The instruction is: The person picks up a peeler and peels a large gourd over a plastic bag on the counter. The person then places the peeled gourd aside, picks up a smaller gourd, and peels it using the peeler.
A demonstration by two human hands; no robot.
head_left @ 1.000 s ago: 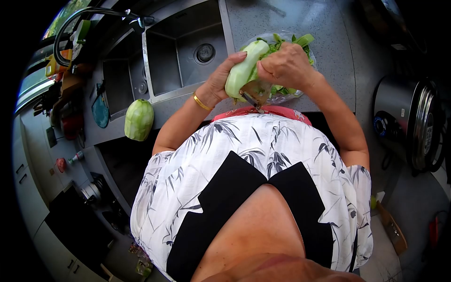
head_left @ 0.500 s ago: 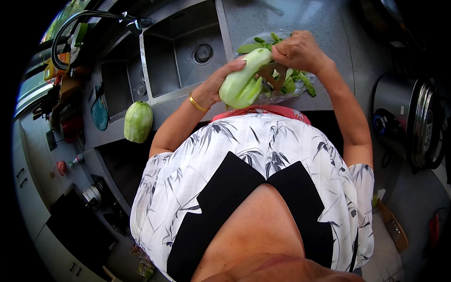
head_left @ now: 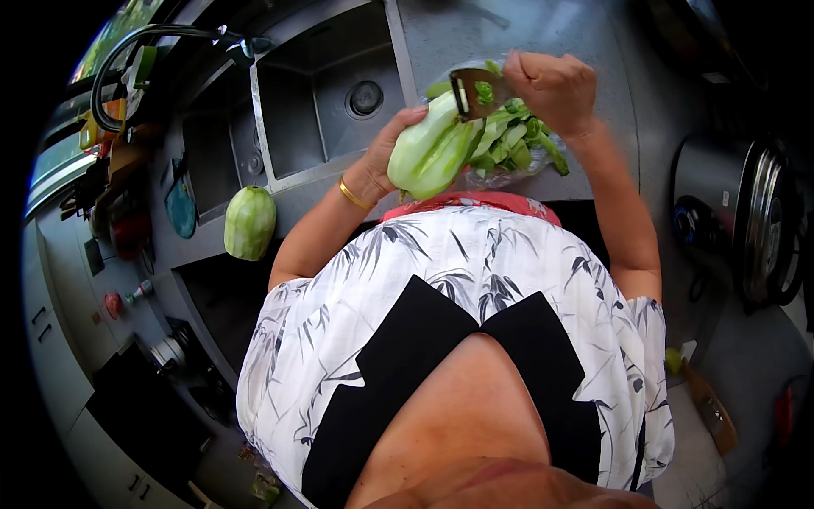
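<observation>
My left hand [head_left: 381,157] is wrapped round a pale green peeled vegetable [head_left: 432,151], tilted over the counter's front edge, with long grooves in its flesh. Above its upper end, my right hand [head_left: 553,92] is closed on the handle of a wide-bladed peeler [head_left: 476,93]; a scrap of green shows in the blade's slot. Green peelings [head_left: 515,140] lie in a heap on a clear plastic bag [head_left: 500,176] below and beside my right hand. A second peeled vegetable [head_left: 250,223] rests at the counter's edge to the left.
A double steel sink [head_left: 331,93] with a black faucet [head_left: 157,32] lies behind my left hand. A teal oval object [head_left: 180,208] is left of the sink. On the right stands a dark and silver appliance [head_left: 738,222].
The peeler has moved up and left to the vegetable's upper end, its blade turned. The held vegetable has shifted slightly left and down and shows more grooves. More of the peelings heap is visible.
</observation>
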